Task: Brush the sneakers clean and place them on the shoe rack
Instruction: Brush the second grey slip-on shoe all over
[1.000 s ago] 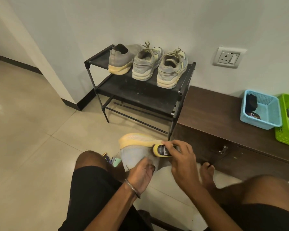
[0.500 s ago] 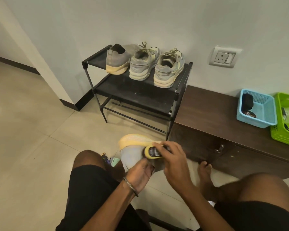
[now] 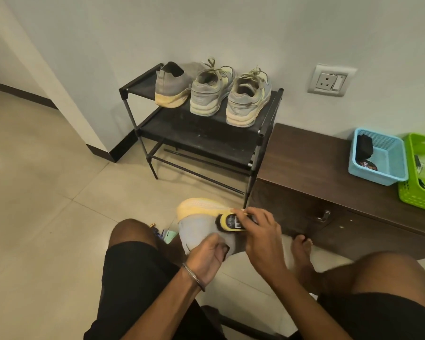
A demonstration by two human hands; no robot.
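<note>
At lower centre of the frame, the left hand, a metal bangle on its wrist, grips the grey sneaker at its opening, yellow sole turned up and away, while the right hand clasps a yellow-edged brush laid against the shoe's side. The brush back carries a dark label with a barcode, its writing too small to read. Above them, on the top shelf of the black shoe rack against the white wall, stand three grey sneakers, heels toward the camera; at right a dark wooden desk bears a blue basket and a green basket, over a glossy beige tiled floor.
</note>
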